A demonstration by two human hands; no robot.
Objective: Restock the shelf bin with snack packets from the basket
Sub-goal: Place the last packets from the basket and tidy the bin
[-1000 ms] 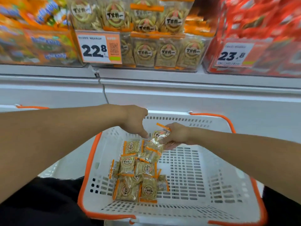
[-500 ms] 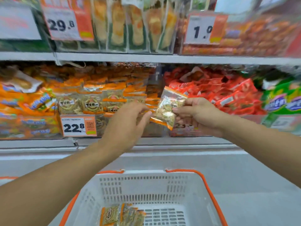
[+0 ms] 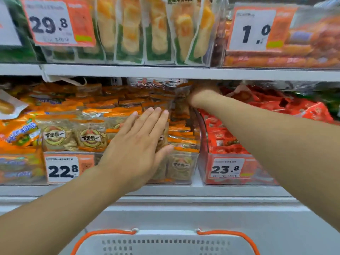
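The clear shelf bin on the middle shelf is stacked with tan snack packets that have orange strips. My left hand lies flat and open against the front packets, fingers pointing up. My right hand reaches deep into the top right of the bin, just under the upper shelf. It grips one snack packet standing on edge; its fingertips are hidden behind the packet. Only the far rim of the white basket with orange handles shows at the bottom; its contents are out of view.
A 22.8 price tag hangs on the bin's front. A bin of red packets stands to the right and orange bags to the left. The upper shelf edge runs close above the bin.
My right hand carried the packet from the basket up into the back of the bin. My left hand let go of it and now rests flat on the front packets. The view tilted up.
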